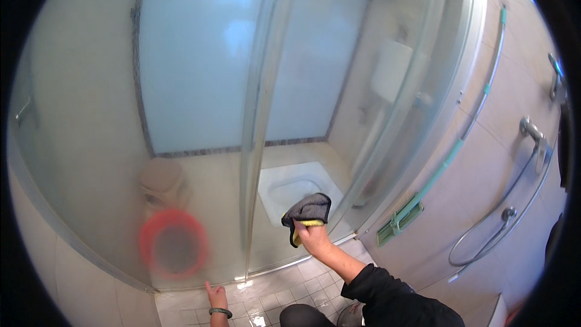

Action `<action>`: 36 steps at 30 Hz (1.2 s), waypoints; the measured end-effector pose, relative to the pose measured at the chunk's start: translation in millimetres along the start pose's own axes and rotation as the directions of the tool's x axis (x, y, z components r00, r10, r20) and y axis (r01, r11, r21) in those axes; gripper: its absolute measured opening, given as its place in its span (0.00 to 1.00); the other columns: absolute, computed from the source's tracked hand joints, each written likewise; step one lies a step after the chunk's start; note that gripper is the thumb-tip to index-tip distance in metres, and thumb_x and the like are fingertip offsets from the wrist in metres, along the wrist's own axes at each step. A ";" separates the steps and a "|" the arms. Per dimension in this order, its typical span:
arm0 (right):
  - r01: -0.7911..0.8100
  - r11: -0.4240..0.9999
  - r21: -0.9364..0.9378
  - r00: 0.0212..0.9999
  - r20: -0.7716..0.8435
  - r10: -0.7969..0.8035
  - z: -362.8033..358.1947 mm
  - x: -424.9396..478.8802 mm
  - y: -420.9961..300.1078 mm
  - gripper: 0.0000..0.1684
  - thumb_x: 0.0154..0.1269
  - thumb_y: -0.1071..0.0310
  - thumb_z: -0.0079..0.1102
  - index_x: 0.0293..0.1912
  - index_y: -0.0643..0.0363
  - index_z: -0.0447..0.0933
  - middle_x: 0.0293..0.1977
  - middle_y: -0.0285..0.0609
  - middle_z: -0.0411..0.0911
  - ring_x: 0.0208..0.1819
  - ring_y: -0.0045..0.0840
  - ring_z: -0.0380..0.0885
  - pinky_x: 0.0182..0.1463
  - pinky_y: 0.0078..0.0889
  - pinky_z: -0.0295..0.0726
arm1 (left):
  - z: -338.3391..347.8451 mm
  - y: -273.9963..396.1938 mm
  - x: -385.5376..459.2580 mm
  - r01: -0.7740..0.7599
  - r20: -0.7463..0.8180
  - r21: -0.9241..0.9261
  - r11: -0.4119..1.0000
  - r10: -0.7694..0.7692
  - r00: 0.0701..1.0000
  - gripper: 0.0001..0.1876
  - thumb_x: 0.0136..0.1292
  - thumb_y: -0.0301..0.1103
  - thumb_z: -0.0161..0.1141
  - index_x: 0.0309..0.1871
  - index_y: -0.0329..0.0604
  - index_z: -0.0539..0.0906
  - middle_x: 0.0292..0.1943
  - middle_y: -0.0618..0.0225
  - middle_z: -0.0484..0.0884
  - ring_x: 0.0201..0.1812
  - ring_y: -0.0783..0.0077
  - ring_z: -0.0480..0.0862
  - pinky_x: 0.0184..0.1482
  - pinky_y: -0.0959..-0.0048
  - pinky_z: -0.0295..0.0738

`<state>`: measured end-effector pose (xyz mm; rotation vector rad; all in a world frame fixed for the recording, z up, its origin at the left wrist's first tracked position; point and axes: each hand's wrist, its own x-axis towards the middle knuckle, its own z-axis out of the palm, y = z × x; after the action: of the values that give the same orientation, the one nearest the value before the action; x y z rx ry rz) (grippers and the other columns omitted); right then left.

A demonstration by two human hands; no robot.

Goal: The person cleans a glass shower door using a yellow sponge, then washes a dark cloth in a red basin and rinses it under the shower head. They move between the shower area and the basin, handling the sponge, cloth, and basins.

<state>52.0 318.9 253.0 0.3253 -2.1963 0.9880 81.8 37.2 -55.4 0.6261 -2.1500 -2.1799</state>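
My right hand (313,237) grips a folded microfiber cloth (310,209), grey on one face and yellow on the other, with black edging. The cloth is up at the glass shower panel (290,247); whether it touches the glass I cannot tell. Low on the left, my left hand (218,298) is bare of any object, one finger stretched out near the foot of the frosted-looking glass (218,218). A dark bangle (220,313) circles that wrist. The metal frame upright (254,168) stands between the two hands.
Behind the glass are a red basin (198,231), a brownish bin-like container (161,177), a squat toilet (277,179) and a white cistern (392,70). On the right, a green-headed mop (399,223) leans against tiles near a shower hose (458,261). A bucket-like container (348,317) stands by my knee.
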 end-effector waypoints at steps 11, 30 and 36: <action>-0.065 0.969 -0.238 0.966 0.229 0.121 -25.0 11.0 -5.8 0.07 0.52 0.68 0.52 0.33 0.56 0.73 0.30 0.45 0.73 0.31 0.43 0.73 0.33 0.40 0.72 | 31.3 403.3 -159.3 -0.745 0.230 0.077 0.662 0.715 0.660 0.09 0.48 0.21 0.53 0.36 0.36 0.74 0.32 0.59 0.76 0.34 0.66 0.76 0.40 0.73 0.70; -0.879 0.294 -0.375 0.301 0.040 0.953 -316.1 -132.6 -94.1 0.23 0.47 0.60 0.62 0.42 0.61 0.70 0.38 0.54 0.75 0.43 0.43 0.73 0.45 0.36 0.71 | 246.4 723.8 -281.0 -0.689 0.672 -0.305 0.658 0.661 0.333 0.31 0.54 0.28 0.56 0.60 0.35 0.57 0.53 0.56 0.65 0.55 0.64 0.67 0.53 0.68 0.64; -0.993 0.083 -0.089 0.094 -0.119 0.988 -357.4 -190.2 -114.7 0.23 0.46 0.63 0.62 0.41 0.66 0.69 0.37 0.57 0.73 0.42 0.45 0.73 0.44 0.37 0.71 | 322.3 756.4 -292.2 -0.729 0.632 -0.181 0.660 0.646 0.428 0.34 0.56 0.31 0.55 0.63 0.36 0.50 0.58 0.55 0.58 0.60 0.64 0.61 0.57 0.66 0.58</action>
<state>421.6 493.1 353.5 -1.5772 -2.2668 1.4095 57.0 389.0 742.7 -1.0792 -2.1622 -1.8759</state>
